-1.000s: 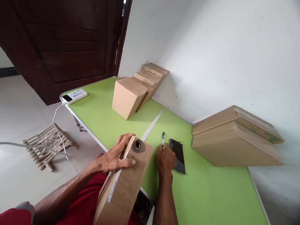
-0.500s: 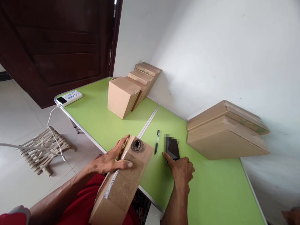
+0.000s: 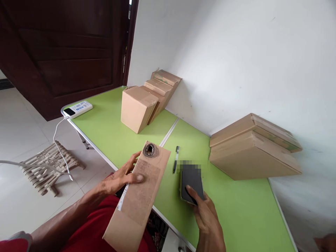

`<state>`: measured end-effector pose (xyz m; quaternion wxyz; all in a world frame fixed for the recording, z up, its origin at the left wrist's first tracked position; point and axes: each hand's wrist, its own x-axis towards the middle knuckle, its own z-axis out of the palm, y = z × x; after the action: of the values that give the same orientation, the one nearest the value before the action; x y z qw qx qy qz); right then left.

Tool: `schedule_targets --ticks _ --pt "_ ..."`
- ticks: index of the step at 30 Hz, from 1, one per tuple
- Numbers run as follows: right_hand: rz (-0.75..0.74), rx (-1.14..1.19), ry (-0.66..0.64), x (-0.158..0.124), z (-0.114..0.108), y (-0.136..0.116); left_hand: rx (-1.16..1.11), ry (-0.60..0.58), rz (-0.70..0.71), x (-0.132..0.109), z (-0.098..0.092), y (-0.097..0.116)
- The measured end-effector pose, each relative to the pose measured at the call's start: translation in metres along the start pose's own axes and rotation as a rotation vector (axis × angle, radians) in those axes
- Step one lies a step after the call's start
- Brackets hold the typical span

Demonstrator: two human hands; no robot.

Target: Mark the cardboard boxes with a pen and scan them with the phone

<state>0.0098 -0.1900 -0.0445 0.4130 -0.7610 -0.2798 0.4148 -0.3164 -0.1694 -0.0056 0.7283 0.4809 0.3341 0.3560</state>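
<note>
1. Head camera, 8 o'clock: a low woven stool stands on the tiled floor, a white cord trailing across it.

2. Between 9 and 10 o'clock, what looks like a white power bank lies at the corner of a green-topped table, the cord meeting its near end.

3. At 7 o'clock, a person's left hand grips a long cardboard carton, thumb across the brown face and fingers along the left side. The carton, just off the table's near edge and above the lap, has shifted slightly in the past half-second, its holed end now higher in view. Whether its lower end rests on anything cannot be told.

4. Between 10 and 11 o'clock, a row of cardboard boxes reaches back to the wall.

5. Near 6 o'clock, a clear-barrelled pen, in the right hand a second ago, lies alone on the tabletop.

6. At 5 o'clock, the right hand, well apart from the left, clasps a smartphone, thumb over its dark face. Flat on the table moments earlier, the phone now appears lifted; handling has seemingly passed from pen to phone, leaving both hands occupied.

7. Just past 3 o'clock, two more boxes sit against the wall.
</note>
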Motion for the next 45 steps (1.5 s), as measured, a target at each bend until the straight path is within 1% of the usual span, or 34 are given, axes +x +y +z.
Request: schedule_targets --ticks 2,4,5,7,9,11,12,15,17,20,22,25,30,32,35,37,39,42,45 --pt "0.012 0.259 -0.048 -0.026 -0.002 0.001 -0.029 0.020 0.032 0.007 0.003 0.007" --pt "0.023 0.512 -0.043 -0.051 -0.005 -0.004 0.013 0.046 0.074 0.017 0.007 0.016" --pt "0.019 0.596 -0.042 -0.063 -0.006 -0.009 0.044 0.057 0.099 0.022 0.009 0.020" --pt "-0.026 0.657 -0.080 -0.082 -0.009 -0.020 0.103 0.080 0.151 0.031 0.014 0.026" --pt "-0.079 0.665 -0.197 -0.098 -0.006 -0.033 0.155 0.102 0.194 0.038 0.019 0.029" --pt "-0.106 0.678 -0.305 -0.115 0.005 -0.044 0.189 0.120 0.222 0.042 0.024 0.028" --pt "-0.100 0.692 -0.335 -0.123 0.013 -0.049 0.201 0.123 0.235 0.042 0.026 0.028" --pt "-0.048 0.748 -0.339 -0.147 0.043 -0.062 0.246 0.112 0.268 0.040 0.027 0.023" --pt "-0.020 0.775 -0.367 -0.158 0.061 -0.069 0.281 0.105 0.290 0.039 0.025 0.019" --pt "-0.016 0.800 -0.441 -0.164 0.076 -0.074 0.306 0.100 0.327 0.038 0.020 0.014" --pt "-0.024 0.791 -0.470 -0.164 0.079 -0.075 0.314 0.095 0.337 0.037 0.017 0.011" --pt "-0.031 0.761 -0.474 -0.163 0.078 -0.076 0.296 0.103 0.338 0.036 0.014 0.010" --pt "-0.027 0.742 -0.467 -0.165 0.077 -0.076 0.267 0.136 0.311 0.034 0.015 0.013" --pt "-0.025 0.754 -0.408 -0.166 0.076 -0.074 0.223 0.145 0.298 0.034 0.017 0.014" --pt "-0.029 0.732 -0.263 -0.158 0.069 -0.068 0.134 0.155 0.226 0.031 0.016 0.015" --pt "-0.053 0.681 -0.161 -0.142 0.060 -0.063 0.094 0.179 0.169 0.029 0.013 0.015" --pt "-0.097 0.624 -0.049 -0.116 0.048 -0.055 0.081 0.215 0.130 0.027 0.009 0.014" --pt "-0.169 0.493 0.134 -0.063 0.031 -0.035 0.100 0.265 0.096 0.024 0.002 0.013" --pt "-0.202 0.247 0.287 -0.012 0.018 -0.009 0.097 0.287 0.067 0.023 -0.002 0.011"
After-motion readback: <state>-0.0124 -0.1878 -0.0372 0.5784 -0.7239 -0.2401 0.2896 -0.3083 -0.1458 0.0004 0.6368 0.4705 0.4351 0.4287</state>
